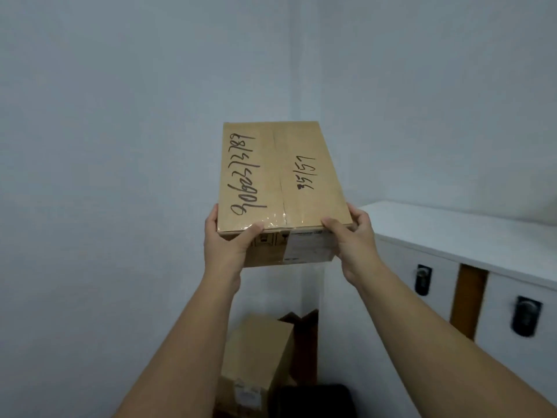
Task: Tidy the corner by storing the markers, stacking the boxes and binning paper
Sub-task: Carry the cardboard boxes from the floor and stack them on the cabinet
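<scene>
A taped brown cardboard box (280, 176) with black handwriting on its top is held up in the air in front of the room corner. My left hand (226, 242) grips its near left corner, thumb on the top. My right hand (352, 236) grips its near right corner the same way. Far below, on the floor in the corner, stands a second cardboard box (256, 357) with a white label on its front. Behind that one, dark brown open flaps of a third box (301, 324) show. No markers or paper are in view.
A white cabinet (452, 233) with black dial locks (423, 279) on its doors runs along the right wall. A black object (313, 399) sits at the bottom, next to the floor box. Pale walls meet in the corner behind the held box.
</scene>
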Available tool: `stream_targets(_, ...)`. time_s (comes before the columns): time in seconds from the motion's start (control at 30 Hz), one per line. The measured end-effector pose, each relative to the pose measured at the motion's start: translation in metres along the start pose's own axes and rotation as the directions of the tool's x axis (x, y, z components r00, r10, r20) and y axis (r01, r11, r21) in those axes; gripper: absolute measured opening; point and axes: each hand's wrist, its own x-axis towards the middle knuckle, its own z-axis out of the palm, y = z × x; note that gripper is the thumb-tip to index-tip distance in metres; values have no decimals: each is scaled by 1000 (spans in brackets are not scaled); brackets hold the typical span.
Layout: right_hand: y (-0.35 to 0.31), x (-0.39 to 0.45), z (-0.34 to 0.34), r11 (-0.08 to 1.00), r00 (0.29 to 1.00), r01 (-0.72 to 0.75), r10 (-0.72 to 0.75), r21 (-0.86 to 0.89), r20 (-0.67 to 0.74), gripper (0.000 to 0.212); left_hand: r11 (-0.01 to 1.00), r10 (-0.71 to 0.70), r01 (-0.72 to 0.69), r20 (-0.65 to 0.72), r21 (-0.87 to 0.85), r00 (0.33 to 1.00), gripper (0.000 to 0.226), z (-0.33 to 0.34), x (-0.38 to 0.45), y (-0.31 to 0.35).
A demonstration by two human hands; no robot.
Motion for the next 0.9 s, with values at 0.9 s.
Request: stream_targets(0.9, -213, -8, -289, -211, 857, -169, -514, -963, -37, 38, 730, 68, -419, 552, 540, 831, 95, 356, -72, -50)
